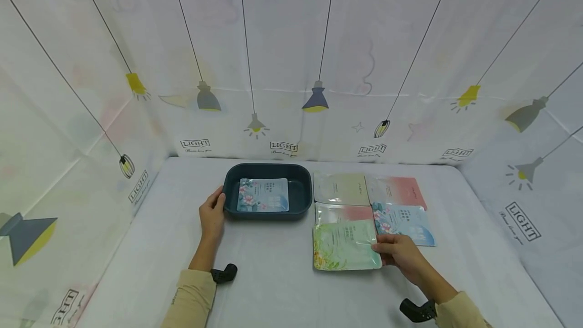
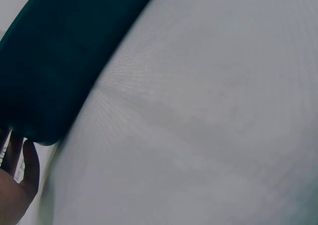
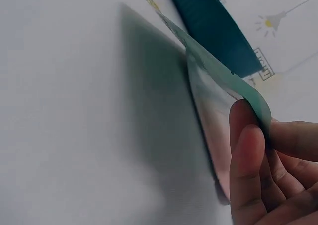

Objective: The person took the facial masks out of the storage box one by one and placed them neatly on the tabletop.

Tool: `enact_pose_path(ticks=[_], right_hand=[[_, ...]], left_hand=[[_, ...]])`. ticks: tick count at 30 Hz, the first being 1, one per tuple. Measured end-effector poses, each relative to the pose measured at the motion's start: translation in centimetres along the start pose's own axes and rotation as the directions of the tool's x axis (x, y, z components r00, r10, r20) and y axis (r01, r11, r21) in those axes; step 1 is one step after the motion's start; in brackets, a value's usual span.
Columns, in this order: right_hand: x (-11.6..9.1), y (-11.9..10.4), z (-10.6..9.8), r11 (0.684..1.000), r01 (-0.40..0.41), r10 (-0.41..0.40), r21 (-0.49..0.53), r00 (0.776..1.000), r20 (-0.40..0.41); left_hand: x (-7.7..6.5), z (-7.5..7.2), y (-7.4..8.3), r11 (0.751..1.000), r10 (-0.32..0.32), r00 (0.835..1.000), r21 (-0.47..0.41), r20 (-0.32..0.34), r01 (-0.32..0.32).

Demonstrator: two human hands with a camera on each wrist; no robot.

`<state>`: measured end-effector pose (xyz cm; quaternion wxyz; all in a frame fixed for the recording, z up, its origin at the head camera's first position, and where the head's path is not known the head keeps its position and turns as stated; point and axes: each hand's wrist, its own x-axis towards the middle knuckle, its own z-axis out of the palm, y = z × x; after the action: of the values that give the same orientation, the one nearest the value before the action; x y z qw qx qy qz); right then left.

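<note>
My right hand pinches the right edge of a green sheet-mask packet with a yellow floral print. In the right wrist view this green packet is tilted up off the white surface, thumb and fingers on either side of its edge. Below it lies a pink-and-white packet, partly hidden. My left hand rests against the left end of a dark teal tray; its fingers touch the outer wall. Inside the tray lies a blue floral packet.
To the tray's right lie a beige packet, a red-and-white packet and another blue floral packet. They lie flat on the white-covered table. A white lamp-printed curtain stands behind and along both sides.
</note>
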<state>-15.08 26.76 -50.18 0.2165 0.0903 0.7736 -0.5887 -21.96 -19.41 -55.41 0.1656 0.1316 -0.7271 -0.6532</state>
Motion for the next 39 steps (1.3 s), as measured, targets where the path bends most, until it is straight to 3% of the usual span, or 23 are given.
enact_pose_path(ticks=[7, 15, 25, 33, 39], right_hand=[[-0.3, 1.9, -0.1, 0.997, -0.024, 0.026, -0.072, 0.999, 0.019], [-0.7, 2.5, -0.4, 0.981, -0.058, 0.064, -0.186, 0.998, 0.026], [-1.1, 1.7, -0.4, 0.912, -0.082, 0.089, -0.402, 0.996, -0.001], [-1.3, 0.9, -1.3, 0.879, -0.073, 0.099, -0.472, 0.995, 0.032], [-0.4, -0.8, -2.2, 0.874, -0.006, -0.001, -0.485, 1.000, -0.013]], left_hand=[[0.0, 0.0, 0.1, 1.000, -0.001, 1.000, 0.004, 0.010, 0.000], [0.2, 0.0, 0.1, 1.000, 0.010, 1.000, 0.006, 0.005, -0.010], [-0.2, -0.4, 2.3, 0.999, -0.051, 0.997, -0.017, 0.058, 0.052], [0.4, -0.3, 0.3, 1.000, -0.029, 0.999, -0.007, 0.037, 0.030], [0.3, 0.1, -0.4, 1.000, -0.005, 1.000, -0.017, 0.020, 0.006]])
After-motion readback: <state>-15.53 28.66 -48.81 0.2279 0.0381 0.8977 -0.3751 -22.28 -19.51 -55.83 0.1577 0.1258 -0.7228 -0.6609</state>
